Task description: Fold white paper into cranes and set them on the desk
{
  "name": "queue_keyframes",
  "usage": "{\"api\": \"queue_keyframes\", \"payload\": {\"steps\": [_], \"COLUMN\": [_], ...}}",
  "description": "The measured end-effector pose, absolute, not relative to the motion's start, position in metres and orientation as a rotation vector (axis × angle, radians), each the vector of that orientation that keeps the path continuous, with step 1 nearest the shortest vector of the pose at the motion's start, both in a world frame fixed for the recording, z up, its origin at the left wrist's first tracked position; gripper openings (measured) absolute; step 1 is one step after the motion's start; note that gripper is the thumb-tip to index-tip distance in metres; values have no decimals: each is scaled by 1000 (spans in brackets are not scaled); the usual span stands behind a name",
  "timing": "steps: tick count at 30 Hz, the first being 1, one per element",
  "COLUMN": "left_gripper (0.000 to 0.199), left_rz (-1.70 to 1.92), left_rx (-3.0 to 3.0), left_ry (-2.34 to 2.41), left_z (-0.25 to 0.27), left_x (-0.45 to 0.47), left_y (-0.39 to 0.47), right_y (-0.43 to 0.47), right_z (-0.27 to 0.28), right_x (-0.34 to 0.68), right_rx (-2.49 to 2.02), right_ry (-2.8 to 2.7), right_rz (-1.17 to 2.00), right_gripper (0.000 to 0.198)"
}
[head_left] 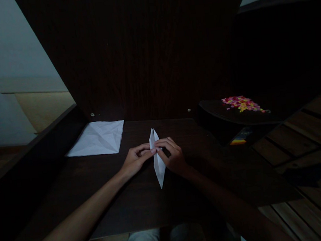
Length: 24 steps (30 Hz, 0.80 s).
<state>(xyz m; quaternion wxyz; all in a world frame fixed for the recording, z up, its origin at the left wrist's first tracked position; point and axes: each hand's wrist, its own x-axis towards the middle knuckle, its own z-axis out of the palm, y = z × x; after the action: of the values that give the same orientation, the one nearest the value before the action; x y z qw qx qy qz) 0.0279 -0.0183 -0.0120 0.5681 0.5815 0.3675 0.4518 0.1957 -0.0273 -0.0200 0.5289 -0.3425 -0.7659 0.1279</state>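
Note:
A folded white paper (160,169), long and narrow with pointed ends, is held just above the dark desk (128,203). Two thin points show at its far end. My left hand (137,158) pinches its left side between thumb and fingers. From the right, my right hand (174,157) grips the same paper, its thumb close to the left thumb near the middle. To the left of my hands lies a flat stack of creased white paper (98,138).
An upright dark wooden panel (142,54) rises behind the desk, and a low dark side board (33,159) runs along the left. On a curved dark shelf (216,111) at the right sits a pile of small pink, red and yellow pieces (244,104). Slatted wood (301,137) lies beyond.

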Motion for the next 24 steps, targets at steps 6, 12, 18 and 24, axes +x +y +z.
{"api": "queue_keyframes", "payload": {"steps": [6, 12, 18, 24], "left_gripper": [29, 34, 60, 61], "left_rz": [1087, 1076, 1122, 1144], "left_rx": [1243, 1165, 1068, 971], "left_ry": [884, 845, 872, 842], "left_z": [-13, -14, -11, -7], "left_x": [26, 25, 26, 25], "left_y": [-16, -14, -14, -13], "right_y": [-28, -26, -25, -24], "right_z": [-21, -20, -20, -23], "right_x": [198, 200, 204, 203], "right_rx": [-759, -757, -850, -945], "right_ry": [-1960, -1965, -2023, -2039], "right_rz": [345, 303, 258, 240], "right_gripper": [30, 34, 41, 38]}}
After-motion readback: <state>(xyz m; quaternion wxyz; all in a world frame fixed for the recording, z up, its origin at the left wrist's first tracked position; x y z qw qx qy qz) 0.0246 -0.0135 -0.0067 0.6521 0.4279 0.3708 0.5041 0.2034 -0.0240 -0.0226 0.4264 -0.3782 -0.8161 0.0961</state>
